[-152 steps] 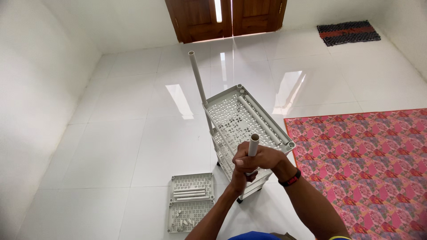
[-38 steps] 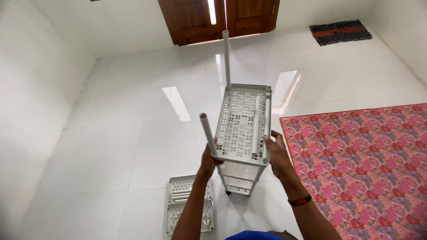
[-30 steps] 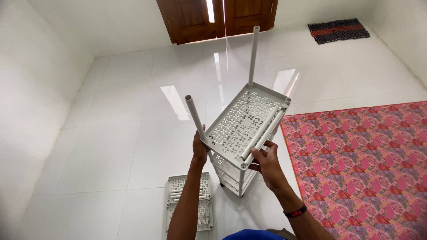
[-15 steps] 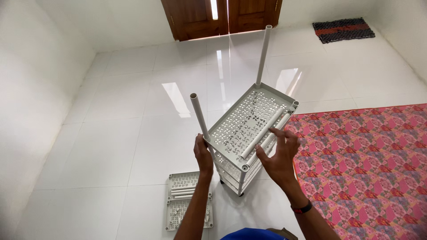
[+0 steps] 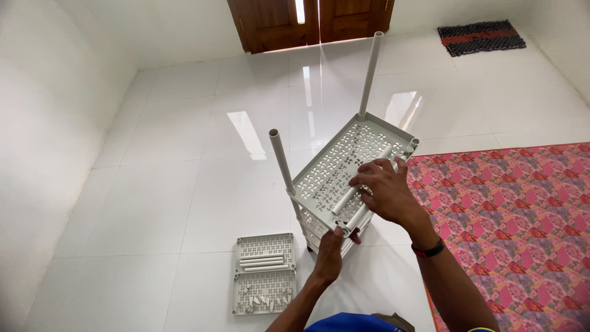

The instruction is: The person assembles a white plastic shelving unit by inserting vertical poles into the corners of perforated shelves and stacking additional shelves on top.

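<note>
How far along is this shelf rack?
Done: two upright tubes stand in corners of the top perforated shelf, with lower tiers beneath. In hand: the right hand reaches for loose tubes lying on that shelf; the left hand steadies its near edge. Left: spare shelves with tubes and small pieces lie on the floor.

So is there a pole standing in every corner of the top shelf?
No, only two poles stand upright on the top shelf; the other corners are bare.
</note>
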